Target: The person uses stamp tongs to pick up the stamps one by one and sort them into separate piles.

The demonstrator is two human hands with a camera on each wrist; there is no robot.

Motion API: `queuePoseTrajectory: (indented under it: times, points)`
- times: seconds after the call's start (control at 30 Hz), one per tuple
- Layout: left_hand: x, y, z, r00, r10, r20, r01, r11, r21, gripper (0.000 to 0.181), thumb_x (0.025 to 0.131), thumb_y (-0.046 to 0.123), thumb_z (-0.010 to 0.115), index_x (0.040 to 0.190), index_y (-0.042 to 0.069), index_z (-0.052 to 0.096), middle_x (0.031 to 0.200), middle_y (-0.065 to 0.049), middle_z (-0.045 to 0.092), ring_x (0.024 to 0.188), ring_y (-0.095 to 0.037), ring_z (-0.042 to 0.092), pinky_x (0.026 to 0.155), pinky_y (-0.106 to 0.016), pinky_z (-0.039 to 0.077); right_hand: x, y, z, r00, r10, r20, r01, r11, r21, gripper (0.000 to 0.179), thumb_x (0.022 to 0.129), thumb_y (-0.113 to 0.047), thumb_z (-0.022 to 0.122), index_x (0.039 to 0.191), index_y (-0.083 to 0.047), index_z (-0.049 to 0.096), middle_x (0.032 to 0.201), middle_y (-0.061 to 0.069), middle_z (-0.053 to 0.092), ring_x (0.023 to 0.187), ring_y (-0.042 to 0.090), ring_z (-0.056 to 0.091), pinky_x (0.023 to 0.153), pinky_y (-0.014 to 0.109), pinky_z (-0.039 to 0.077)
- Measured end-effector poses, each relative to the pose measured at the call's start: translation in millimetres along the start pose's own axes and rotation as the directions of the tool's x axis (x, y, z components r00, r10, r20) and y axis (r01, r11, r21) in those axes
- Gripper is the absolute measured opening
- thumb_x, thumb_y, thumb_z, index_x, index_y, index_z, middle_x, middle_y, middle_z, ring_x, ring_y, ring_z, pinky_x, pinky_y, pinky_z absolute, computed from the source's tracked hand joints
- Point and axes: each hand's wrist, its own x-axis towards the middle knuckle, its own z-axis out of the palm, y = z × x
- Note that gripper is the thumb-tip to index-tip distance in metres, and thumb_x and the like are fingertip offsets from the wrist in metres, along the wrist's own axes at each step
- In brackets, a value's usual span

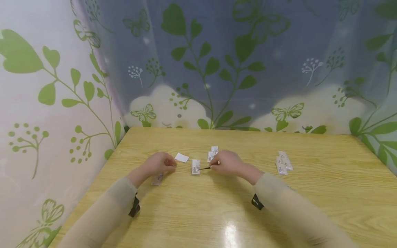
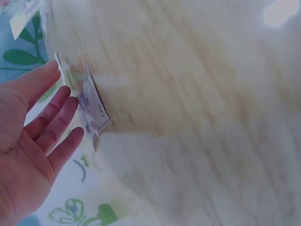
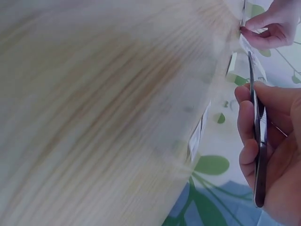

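Note:
My right hand (image 1: 227, 163) holds dark metal tweezers (image 3: 259, 146), pinched between thumb and fingers. The tweezers' tips point left and meet a small white printed packet (image 1: 195, 167); whether they grip it, and whether it is lifted off the table, I cannot tell. To the left, my left hand (image 1: 159, 163) hovers with relaxed fingers and nothing visibly held. In the left wrist view its fingers spread apart beside a small printed packet (image 2: 93, 106). Partly beneath that hand lies a packet (image 1: 157, 179) in the head view. A blank white slip of paper (image 1: 182, 157) lies between the hands.
Behind my right hand is a small group of overlapping printed packets (image 1: 213, 154), partly hidden. Another cluster of several packets (image 1: 283, 163) lies farther right on the wooden table (image 1: 186, 213). A leaf-patterned curtain (image 1: 198, 69) stands along the back edge.

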Motion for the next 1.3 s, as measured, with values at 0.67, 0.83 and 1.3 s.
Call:
queuePoseTrajectory:
  times: [0.67, 0.83, 1.3]
  points:
    - [-5.1, 99.9, 52.7, 0.952, 0.302, 0.048, -0.298, 0.951, -0.08, 0.013, 0.089, 0.022, 0.072, 0.101, 0.016, 0.074, 0.094, 0.009, 0.064, 0.084, -0.007, 0.061, 0.073, -0.026, 0.048, -110.4, 24.8, -19.4, 0.998, 0.02, 0.053, -0.029, 0.987, 0.161, 0.01, 0.09, -0.011, 0.069, 0.093, -0.009, 0.077, 0.085, -0.006, 0.069, 0.069, 0.002, 0.057, 0.059, 0.024, 0.046]
    - [1.9, 115.9, 71.3, 0.942, 0.317, 0.113, -0.31, 0.948, -0.074, 0.014, 0.089, 0.024, 0.073, 0.101, 0.018, 0.073, 0.092, 0.013, 0.064, 0.083, -0.001, 0.059, 0.077, -0.021, 0.048, -113.2, 25.7, -13.3, 0.998, 0.025, 0.057, -0.033, 0.987, 0.159, 0.008, 0.089, -0.01, 0.07, 0.092, -0.009, 0.077, 0.082, -0.008, 0.067, 0.067, 0.001, 0.053, 0.059, 0.024, 0.044]
    - [15.3, 125.5, 87.0, 0.94, 0.313, 0.139, -0.327, 0.941, 0.091, 0.01, 0.086, 0.031, 0.075, 0.094, 0.024, 0.074, 0.086, 0.017, 0.059, 0.077, 0.002, 0.054, 0.068, -0.017, 0.043, -107.6, 24.2, -12.2, 0.998, 0.002, 0.056, -0.008, 0.995, 0.103, 0.009, 0.089, -0.011, 0.07, 0.093, -0.01, 0.077, 0.084, -0.008, 0.069, 0.073, 0.004, 0.06, 0.062, 0.027, 0.048]
